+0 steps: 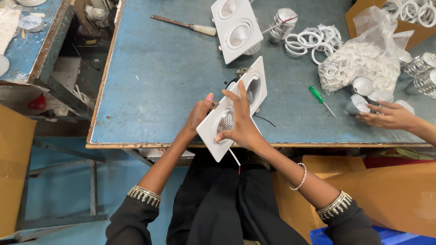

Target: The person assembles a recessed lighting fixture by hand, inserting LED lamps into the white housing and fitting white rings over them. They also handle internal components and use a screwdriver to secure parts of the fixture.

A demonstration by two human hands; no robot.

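**Two hands on a twin downlight frame**

Over the near edge of the blue tabletop (150, 90), the left hand (198, 114) pinches the left edge of a white twin downlight frame (234, 109), its grip closed on it. The right hand (241, 123) lies spread over the frame's face, fingers at the lower reflector. Farther right lie a green screwdriver (320, 99), a bag of white rings (359, 63), and another person's hand (390, 116) touching loose reflectors.

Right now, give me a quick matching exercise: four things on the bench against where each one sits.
Things:
1. green screwdriver
2. twin downlight frame
3. bag of white rings
4. wooden-handled brush

Places:
A. far side of the table, left of the finished twin fixture
B. held in both hands at the near edge
C. far right, beside the silver reflectors
D. lying flat between frame and bag

Pairs: 1-D, 2-B, 3-C, 4-A
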